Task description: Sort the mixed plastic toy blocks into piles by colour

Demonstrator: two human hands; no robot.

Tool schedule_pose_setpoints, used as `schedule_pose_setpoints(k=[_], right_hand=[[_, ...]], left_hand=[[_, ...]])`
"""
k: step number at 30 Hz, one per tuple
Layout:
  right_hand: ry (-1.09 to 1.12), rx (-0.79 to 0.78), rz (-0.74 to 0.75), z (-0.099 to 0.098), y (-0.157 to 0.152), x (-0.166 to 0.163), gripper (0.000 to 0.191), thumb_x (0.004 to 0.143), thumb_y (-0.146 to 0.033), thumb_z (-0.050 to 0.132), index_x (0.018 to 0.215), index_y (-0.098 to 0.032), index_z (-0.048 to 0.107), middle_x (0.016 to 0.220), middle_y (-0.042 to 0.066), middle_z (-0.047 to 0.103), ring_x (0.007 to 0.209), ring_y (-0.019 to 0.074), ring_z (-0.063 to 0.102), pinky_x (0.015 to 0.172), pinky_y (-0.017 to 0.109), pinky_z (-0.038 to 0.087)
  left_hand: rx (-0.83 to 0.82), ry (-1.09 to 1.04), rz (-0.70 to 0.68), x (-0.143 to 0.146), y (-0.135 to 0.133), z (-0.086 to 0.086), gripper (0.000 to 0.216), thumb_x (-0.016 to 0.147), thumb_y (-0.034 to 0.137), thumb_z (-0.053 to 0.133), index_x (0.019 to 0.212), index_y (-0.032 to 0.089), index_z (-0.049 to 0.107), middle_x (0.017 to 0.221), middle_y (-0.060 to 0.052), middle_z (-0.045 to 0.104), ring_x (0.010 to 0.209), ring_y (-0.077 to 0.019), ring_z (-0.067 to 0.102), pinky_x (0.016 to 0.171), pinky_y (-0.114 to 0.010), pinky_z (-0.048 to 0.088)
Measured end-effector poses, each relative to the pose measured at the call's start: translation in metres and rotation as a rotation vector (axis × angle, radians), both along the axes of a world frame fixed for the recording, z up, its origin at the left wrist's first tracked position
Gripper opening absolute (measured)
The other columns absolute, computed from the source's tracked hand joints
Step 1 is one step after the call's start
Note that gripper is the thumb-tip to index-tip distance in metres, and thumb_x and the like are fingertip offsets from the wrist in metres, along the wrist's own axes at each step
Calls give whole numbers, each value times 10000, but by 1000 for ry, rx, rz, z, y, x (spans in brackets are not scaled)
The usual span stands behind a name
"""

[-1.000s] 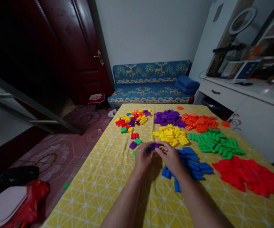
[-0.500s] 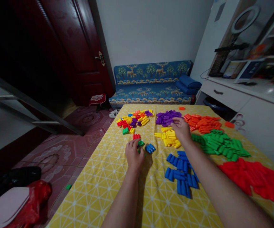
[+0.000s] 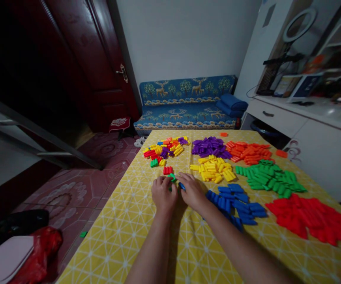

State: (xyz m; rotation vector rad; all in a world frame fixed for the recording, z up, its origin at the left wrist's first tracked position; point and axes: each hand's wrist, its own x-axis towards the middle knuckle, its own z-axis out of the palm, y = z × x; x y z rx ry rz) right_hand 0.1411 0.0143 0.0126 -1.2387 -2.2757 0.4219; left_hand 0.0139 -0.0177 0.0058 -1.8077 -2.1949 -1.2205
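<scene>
Left of the blue pile (image 3: 243, 203), the left hand (image 3: 163, 192) and right hand (image 3: 190, 191) curl half-closed about a blue block (image 3: 182, 185) and green block (image 3: 173, 177); actual grip, I cannot tell. These 2 look light, stiff, slick; pinch their sides.

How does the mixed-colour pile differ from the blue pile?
The mixed-colour pile combines red, yellow, purple and other pieces; the blue pile is one colour. The mixed-colour pile lies farther off, to the left; the blue pile lies nearer, beside the right forearm. Both rest on the yellow cloth.
</scene>
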Motion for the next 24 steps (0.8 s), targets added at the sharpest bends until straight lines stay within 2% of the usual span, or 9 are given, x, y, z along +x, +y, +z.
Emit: schedule_pose_setpoints(k=[4,6,8,12,15,19,22,24], right_hand=[[-175,-82,92,11,0,-13,675,762,-81,512,1417,-232,452,1513,65,403,1404,272,290,1118,478,280],[-243,-126,117,15,-1,-20,703,737,-95,539,1415,-253,438,1535,63,366,1407,283,279,1110,523,249],[-277,-132,128,18,-3,-26,670,723,-85,546,1369,-246,476,1507,78,396,1369,277,330,1093,528,251],[-300,-63,107,23,-10,-27,546,725,-77,554,1256,-205,550,1333,93,535,1180,260,478,996,442,355],[-353,-32,103,28,-20,-20,447,720,-127,609,1163,-195,597,1223,86,579,1092,263,507,943,416,388],[-387,-10,125,28,-38,-7,231,753,-144,598,961,-213,672,1178,67,586,1088,262,505,956,417,376],[-331,-14,126,23,-50,-2,234,741,-143,609,951,-223,677,1238,49,571,1116,257,495,1006,425,345],[-287,-21,96,18,-54,0,264,736,-166,622,990,-220,667,1277,49,559,1128,259,490,1011,423,346]], left_hand=[[-30,-76,9,-7,6,-10,394,756,139,525,1124,189,655,1098,-114,676,1029,-279,581,907,-425,448],[-40,-157,15,-11,9,-16,415,792,134,467,1173,174,627,1113,-119,681,1032,-273,595,920,-432,453],[-12,-236,-8,-15,14,-22,416,825,144,423,1194,171,615,1142,-114,678,1061,-258,601,946,-425,453],[62,-310,-104,-23,29,-28,406,896,209,388,1239,156,599,1262,-126,624,1206,-238,543,1051,-424,402],[19,-261,-163,-26,39,-27,408,937,281,387,1269,170,597,1343,-130,565,1308,-253,453,1103,-453,345],[-95,-70,-246,-27,41,-23,343,924,339,472,1192,248,666,1348,-103,551,1304,-277,433,1094,-491,332],[-121,42,-242,-25,38,-20,310,875,349,566,1144,264,695,1333,-117,536,1236,-290,477,1038,-482,374],[-119,56,-227,-24,37,-20,261,853,335,596,1070,260,721,1245,-115,572,1158,-272,522,983,-441,412]])
